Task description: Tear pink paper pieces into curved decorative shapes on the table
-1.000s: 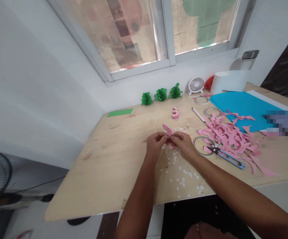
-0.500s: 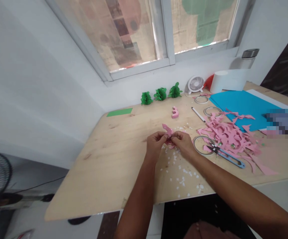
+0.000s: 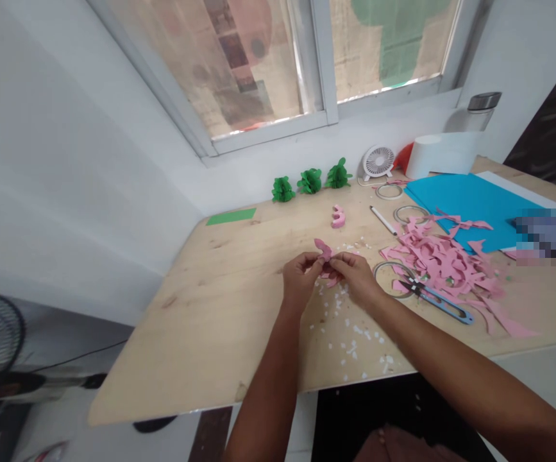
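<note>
1. Both hands are working close together, over the middle of the table [image 3: 201, 333]. Left hand [image 3: 301, 273] is pinching a curved, pink, paper-like piece [image 3: 324, 248] between thumb and fingers; right hand [image 3: 355, 276] is gripping it from the other side, fingertips nearly meeting.
2. The double pinch is probably steadying something small and flimsy, with thumbs on the near side for fine control.
3. The piece's free end is pointing away from the person, toward the window wall and slightly left. Its visible long axis is running from the fingertips up-left; fingers are hiding the middle, and pink edges are showing below them.
4. A thick, C-shaped pink cutout [image 3: 338, 217] is lying just beyond, apart from the hands, perhaps set aside there.
5. Blue-handled, dark-bladed snips [image 3: 435, 297] are resting on the right, blades overlapping a ring-shaped roll [image 3: 392, 264], presumably within easy reach.
6. Heaped pink scraps [image 3: 446, 258] are lying beside them, seemingly kept off the working spot.
</note>
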### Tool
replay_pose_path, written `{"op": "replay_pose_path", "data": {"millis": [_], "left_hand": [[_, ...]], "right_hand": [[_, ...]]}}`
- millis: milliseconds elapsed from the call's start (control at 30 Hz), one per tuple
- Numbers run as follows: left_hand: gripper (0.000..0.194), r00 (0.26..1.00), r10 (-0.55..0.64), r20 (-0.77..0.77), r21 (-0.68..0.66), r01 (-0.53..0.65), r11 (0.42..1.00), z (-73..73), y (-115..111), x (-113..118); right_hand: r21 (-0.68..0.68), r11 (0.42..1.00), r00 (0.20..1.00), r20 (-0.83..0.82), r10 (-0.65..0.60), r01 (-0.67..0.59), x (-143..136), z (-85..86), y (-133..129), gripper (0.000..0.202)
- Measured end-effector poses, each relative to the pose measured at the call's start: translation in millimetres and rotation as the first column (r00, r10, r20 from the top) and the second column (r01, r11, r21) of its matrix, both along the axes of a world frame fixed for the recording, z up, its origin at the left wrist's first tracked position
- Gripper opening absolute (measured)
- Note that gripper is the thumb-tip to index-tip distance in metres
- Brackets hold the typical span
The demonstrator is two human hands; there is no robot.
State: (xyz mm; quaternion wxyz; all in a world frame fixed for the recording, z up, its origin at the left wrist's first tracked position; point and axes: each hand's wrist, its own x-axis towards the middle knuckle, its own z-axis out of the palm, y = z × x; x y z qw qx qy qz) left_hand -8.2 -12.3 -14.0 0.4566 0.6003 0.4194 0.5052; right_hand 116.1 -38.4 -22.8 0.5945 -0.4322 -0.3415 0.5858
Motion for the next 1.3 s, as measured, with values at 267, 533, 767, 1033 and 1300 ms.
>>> {"op": "replay_pose_path", "data": {"millis": [267,533,767,1033,1300], "left_hand": [[0.016,0.999,0.004,-0.052,0.021,-0.003,1.0,-0.9,-0.7,0.5],[0.017,1.0,-0.003,-0.015,0.004,0.003,1.0,-1.5,-0.2,0.4],[0.017,1.0,-0.009,-0.027,-0.002,0.009,1.0,-1.3,-1.0,0.9],[0.016,0.994,0.025,0.106,-0.144,-0.009,0.99,3.4,-2.7,6.3],[0.018,0.958,-0.022,0.284,-0.247,0.096,0.964,-3.6,1.0,5.0]], "right_hand": [[-0.031,1.0,0.999,-0.033,-0.007,0.006,-0.6,-0.6,1.5,0.016],[-0.029,1.0,0.998,-0.058,0.007,-0.009,-0.2,1.1,0.0,0.017],[-0.04,0.999,0.998,-0.059,-0.006,0.004,-0.6,5.0,-0.2,0.014],[-0.032,0.999,0.999,-0.042,-0.005,0.004,-0.3,3.8,0.0,0.011],[0.004,1.0,1.0,0.03,0.003,-0.003,-0.6,1.5,-0.2,0.01]]}}
